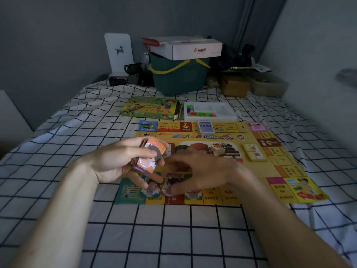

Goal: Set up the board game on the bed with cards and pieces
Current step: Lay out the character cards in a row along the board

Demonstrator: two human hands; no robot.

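The left hand (pixel 117 159) grips a stack of cards (pixel 149 156) above the game board (pixel 257 171) on the checked bed (pixel 173 229); the right hand (pixel 204 171), blurred, hovers with curled fingers over cards (pixel 166 185) on the board's near edge; whether it pinches one is unclear

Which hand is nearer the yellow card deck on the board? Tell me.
Right. The right hand reaches over the board beside the yellow card deck; the left hand is farther off, holding money cards.
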